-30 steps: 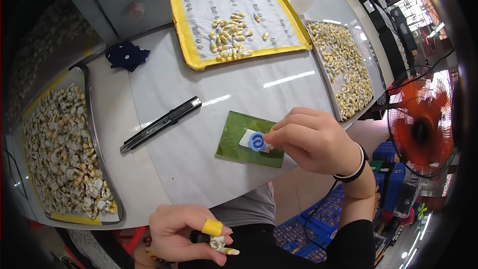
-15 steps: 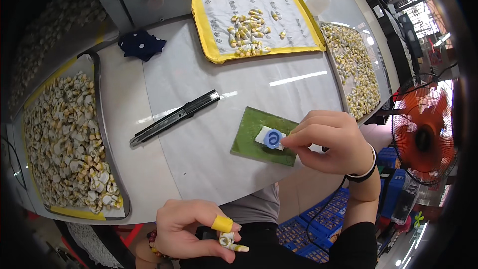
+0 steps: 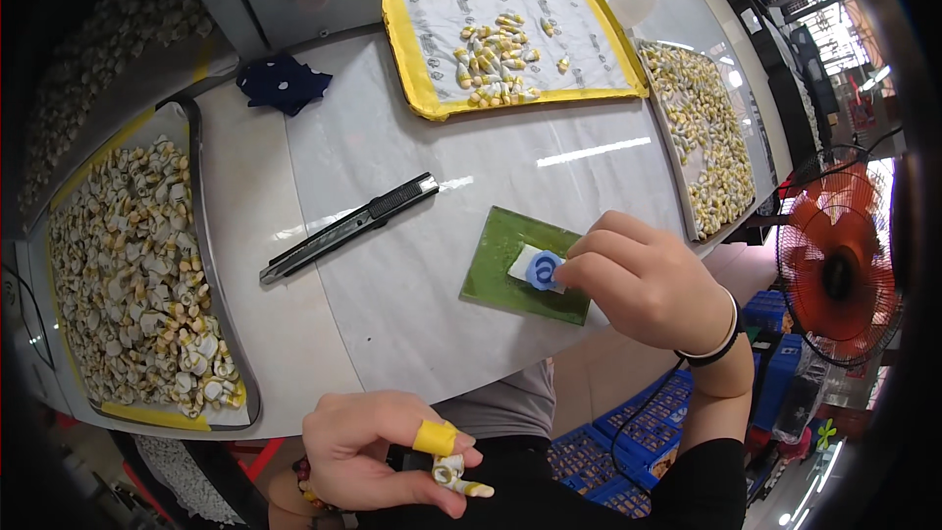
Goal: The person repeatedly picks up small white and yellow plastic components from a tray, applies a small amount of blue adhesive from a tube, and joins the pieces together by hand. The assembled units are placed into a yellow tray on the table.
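Left fingers (image 3: 444, 500) pinch a yellow-white piece (image 3: 448, 472); right fingers (image 3: 587, 276) meet a blue disc (image 3: 543, 270), grasp impossible to tell

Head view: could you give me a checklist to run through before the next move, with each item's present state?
1. Left hand has the small white-and-yellow piece between thumb and forefinger: ok.
2. Yellow band is around the left forefinger: ok.
3. Green plate lies flat on the table: ok.
4. Right hand is at the blue disc over the plate: ok.
5. Right fingertips have a firm grip: cannot tell; the hand hides the contact.
6. Utility knife is put away: not ok; it lies on the table.
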`<state>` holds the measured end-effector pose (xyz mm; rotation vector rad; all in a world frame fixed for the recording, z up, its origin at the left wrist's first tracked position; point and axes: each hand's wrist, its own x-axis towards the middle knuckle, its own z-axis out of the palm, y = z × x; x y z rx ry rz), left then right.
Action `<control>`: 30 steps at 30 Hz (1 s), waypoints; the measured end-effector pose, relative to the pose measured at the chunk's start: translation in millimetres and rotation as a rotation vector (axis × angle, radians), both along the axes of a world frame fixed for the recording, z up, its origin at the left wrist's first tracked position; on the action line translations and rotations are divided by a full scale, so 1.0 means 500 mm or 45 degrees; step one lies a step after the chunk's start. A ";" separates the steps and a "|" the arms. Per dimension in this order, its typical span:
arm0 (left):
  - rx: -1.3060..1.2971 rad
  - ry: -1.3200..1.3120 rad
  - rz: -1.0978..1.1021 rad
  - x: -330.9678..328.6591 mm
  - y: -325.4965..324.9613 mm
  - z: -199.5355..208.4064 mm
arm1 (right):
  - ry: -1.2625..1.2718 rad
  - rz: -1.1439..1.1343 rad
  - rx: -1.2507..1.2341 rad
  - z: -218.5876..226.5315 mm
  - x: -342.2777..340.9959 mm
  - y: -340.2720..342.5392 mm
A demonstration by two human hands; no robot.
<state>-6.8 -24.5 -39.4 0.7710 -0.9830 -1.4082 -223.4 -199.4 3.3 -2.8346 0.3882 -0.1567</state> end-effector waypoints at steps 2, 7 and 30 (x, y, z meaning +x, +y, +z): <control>-0.057 0.005 0.022 -0.003 -0.003 -0.004 | 0.013 0.044 -0.027 -0.001 0.003 0.003; -0.244 -0.218 -0.017 -0.001 -0.017 0.005 | -0.083 -0.039 -0.058 -0.003 0.005 0.020; -0.361 -0.729 0.202 -0.027 -0.013 0.026 | -0.931 0.082 0.730 -0.023 0.039 0.136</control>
